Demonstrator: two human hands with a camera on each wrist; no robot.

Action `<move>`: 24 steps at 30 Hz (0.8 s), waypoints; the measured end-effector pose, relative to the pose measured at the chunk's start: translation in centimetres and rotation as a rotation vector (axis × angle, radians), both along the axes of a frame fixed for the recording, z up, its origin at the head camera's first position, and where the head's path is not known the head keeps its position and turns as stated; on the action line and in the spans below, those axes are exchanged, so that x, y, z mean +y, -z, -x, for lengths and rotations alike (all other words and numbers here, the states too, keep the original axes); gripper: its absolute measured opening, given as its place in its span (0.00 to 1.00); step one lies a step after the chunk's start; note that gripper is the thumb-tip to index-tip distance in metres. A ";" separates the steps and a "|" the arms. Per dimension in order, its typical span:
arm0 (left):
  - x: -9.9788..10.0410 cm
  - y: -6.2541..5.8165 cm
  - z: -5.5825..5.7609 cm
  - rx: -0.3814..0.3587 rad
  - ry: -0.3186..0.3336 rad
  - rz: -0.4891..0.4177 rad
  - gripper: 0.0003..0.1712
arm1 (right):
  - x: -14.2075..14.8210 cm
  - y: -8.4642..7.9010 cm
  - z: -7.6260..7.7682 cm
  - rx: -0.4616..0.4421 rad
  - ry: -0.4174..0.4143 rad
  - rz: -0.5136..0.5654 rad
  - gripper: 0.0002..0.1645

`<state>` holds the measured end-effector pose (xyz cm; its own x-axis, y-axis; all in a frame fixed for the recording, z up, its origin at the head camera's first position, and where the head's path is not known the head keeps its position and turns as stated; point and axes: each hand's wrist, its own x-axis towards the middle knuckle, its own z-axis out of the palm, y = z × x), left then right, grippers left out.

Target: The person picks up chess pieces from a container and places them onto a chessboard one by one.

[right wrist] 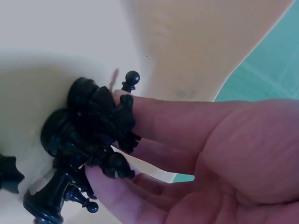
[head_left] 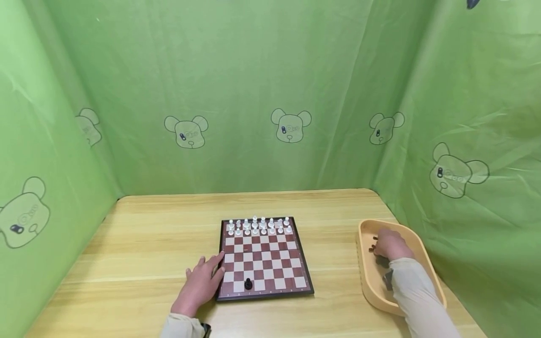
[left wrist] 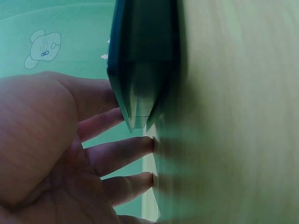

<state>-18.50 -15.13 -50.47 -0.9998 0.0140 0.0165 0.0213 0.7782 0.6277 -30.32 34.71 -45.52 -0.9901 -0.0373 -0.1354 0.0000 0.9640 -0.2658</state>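
Black pieces (right wrist: pixel 84 133) are gripped by the right hand (head_left: pixel 391 244) at the chessboard's (head_left: pixel 272 259) three o'clock; left hand (head_left: pixel 201 282), fingers spread, at nine.

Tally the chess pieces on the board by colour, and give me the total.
White chess pieces: 16
Black chess piece: 1
Total on the chessboard: 17

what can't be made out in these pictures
Head: pieces in the tray, partly hidden by the right hand and sleeve.
Right wrist: leftmost piece, cut off by the edge.
Right wrist: whether the hand grips anything; pieces partly cover its fingers.
Head: board markings, too small to read.
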 end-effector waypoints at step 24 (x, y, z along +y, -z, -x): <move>0.2 0.1 0.0 0.014 -0.004 -0.010 0.27 | 0.1 -0.2 0.1 -0.044 0.033 -0.002 0.27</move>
<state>-18.46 -14.93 -50.56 -0.9995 0.0093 0.0310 0.0269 0.7720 0.6350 -30.38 34.78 -45.31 -0.9838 -0.0043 -0.1792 0.0437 0.9638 -0.2629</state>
